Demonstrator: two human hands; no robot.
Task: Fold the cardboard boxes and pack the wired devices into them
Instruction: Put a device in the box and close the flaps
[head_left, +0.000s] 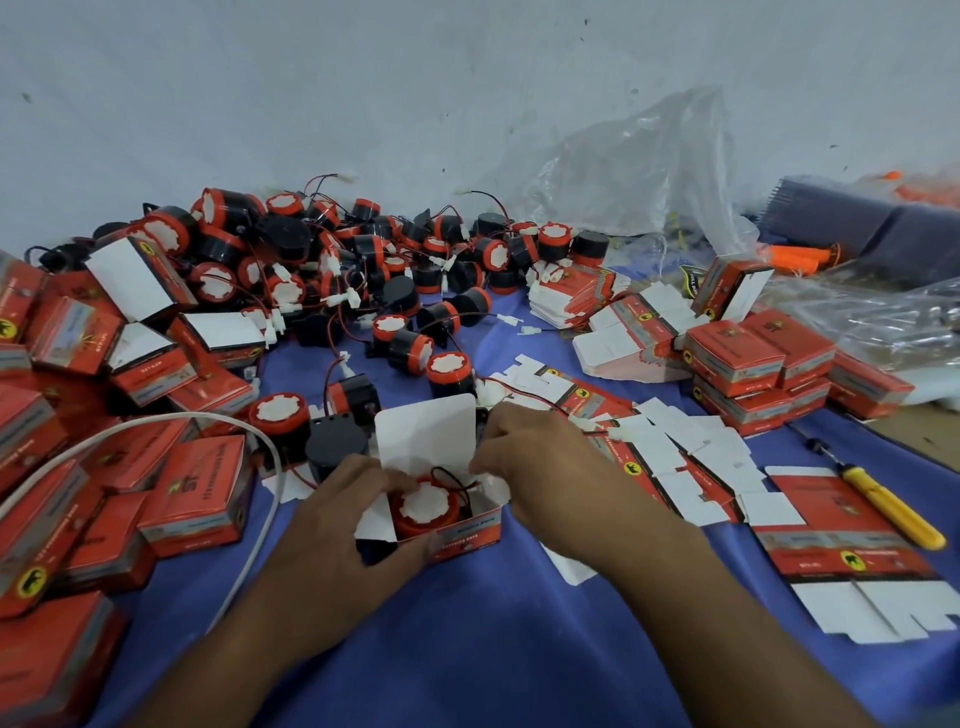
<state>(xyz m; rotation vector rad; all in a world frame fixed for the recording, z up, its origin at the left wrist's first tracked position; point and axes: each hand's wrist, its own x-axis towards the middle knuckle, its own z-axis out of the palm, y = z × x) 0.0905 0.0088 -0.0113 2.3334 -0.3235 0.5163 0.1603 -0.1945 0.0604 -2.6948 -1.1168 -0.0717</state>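
Between the hands on the blue cloth (493, 649) stands an open box (467, 535), lid flap upright, holding one wired device (423, 512), red with a white top. The left hand (358, 499) grips the box's left side with curled fingers, while the right hand (524, 457) curls at its far right corner, and I cannot tell whether it pinches flap or wire. Closed boxes (192, 493) crowd left of the left hand, some cut off at the edge; flat blanks (831, 530) lie right of the right hand, and loose devices (363, 260) pile beyond both, wires too tangled to trace.
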